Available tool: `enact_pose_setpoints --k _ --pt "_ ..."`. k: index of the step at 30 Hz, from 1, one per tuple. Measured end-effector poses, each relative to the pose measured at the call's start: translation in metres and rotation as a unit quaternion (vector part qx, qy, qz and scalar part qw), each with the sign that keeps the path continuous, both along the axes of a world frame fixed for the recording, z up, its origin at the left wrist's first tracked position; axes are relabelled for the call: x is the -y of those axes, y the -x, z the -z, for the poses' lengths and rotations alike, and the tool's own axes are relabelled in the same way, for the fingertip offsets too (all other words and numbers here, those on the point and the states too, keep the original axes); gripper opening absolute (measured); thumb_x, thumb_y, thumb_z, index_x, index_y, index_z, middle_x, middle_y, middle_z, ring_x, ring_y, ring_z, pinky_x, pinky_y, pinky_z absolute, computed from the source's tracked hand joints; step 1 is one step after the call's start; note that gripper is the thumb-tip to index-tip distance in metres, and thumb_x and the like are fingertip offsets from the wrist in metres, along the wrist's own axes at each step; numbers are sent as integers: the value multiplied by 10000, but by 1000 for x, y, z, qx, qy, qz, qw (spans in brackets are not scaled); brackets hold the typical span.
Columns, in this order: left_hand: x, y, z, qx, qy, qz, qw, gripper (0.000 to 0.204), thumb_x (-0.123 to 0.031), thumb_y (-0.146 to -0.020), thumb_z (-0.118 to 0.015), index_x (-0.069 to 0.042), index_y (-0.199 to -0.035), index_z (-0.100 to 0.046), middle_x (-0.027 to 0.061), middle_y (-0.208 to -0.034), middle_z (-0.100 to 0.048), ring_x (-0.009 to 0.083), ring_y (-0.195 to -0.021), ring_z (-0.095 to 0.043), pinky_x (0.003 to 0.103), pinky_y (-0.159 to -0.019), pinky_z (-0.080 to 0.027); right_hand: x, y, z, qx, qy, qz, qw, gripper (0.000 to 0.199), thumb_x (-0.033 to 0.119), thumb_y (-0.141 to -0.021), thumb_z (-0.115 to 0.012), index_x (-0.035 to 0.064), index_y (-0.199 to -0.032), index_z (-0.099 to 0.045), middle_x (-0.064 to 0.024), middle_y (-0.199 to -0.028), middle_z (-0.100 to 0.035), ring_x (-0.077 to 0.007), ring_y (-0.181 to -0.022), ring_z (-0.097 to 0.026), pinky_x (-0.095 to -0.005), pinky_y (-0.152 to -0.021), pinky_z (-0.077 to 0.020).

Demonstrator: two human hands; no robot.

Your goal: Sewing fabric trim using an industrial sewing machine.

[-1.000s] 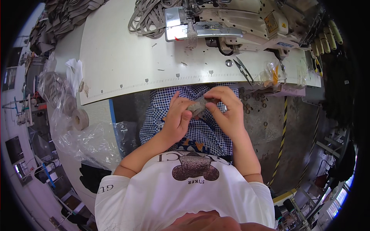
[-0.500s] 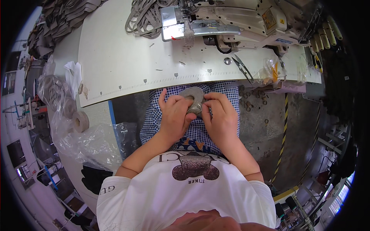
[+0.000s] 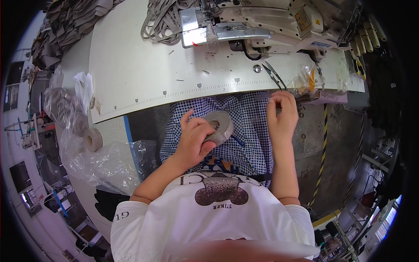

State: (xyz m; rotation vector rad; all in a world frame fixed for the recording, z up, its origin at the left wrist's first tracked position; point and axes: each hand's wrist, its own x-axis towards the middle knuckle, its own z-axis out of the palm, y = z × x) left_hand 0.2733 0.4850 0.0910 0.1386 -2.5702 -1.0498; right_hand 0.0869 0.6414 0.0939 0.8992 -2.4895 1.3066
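Note:
My left hand [image 3: 192, 139] grips a roll of grey-beige woven tape [image 3: 224, 124] above my lap, fingers at its core hole and thumb below. My right hand [image 3: 283, 114] is at the table's front edge, apart from the roll, with its fingers curled together. What those fingers hold, if anything, is hidden. Just beyond them lie dark-handled thread snips [image 3: 274, 75], their near end close to my fingertips; whether they touch cannot be made out. A blue-and-white checked apron [image 3: 251, 131] covers my lap under the roll.
A sewing machine [image 3: 266, 22] stands at the back right of the white table [image 3: 144, 74]. Loops of grey tape [image 3: 163, 22] are heaped beside it. More tape rolls [image 3: 92, 139] and clear plastic [image 3: 104, 163] sit at the left. Folded grey cloth [image 3: 72, 22] is at the far left.
My right hand has left the roll and moved right and forward to the table edge near the snips. The left hand keeps the roll, which is tilted differently and slightly lower.

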Motion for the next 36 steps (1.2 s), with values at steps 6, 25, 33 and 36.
enact_pose_setpoints --k 6,25,33,36 --pt "-1 3 -1 6 2 -44 999 467 -499 -850 -479 -39 -861 -561 63 -833 -552 224 -837 -527 526 -1007 -185 7 -49 -33 144 27 -229 962 144 -27 -685 -659 6 -784 -559 -114 -874 -575 -258 -788 -574 -312 -676 -471" --pt "4 1 2 13 -40 32 999 447 -477 -871 -461 -41 -869 -559 77 -834 -560 234 -886 -525 510 -1024 -190 18 -50 -25 181 57 -178 966 120 -68 -688 -605 -11 -752 -521 -102 -864 -562 -197 -685 -554 -260 -612 -462" --pt "-1 -19 -7 -28 -418 84 904 484 -502 -902 -409 -35 -930 -532 44 -830 -550 201 -887 -512 487 -1007 -238 18 -28 -17 107 20 -61 992 100 -23 -701 -589 -1 -751 -505 -104 -818 -553 -219 -643 -548 -281 -568 -446" --pt "-3 -33 -26 -49 -584 21 810 516 -531 -907 -362 -42 -980 -508 39 -852 -546 186 -901 -513 456 -998 -266 17 -25 -7 97 -17 -68 993 95 -3 -700 -586 0 -742 -501 -118 -782 -547 -255 -629 -547 -313 -555 -439"
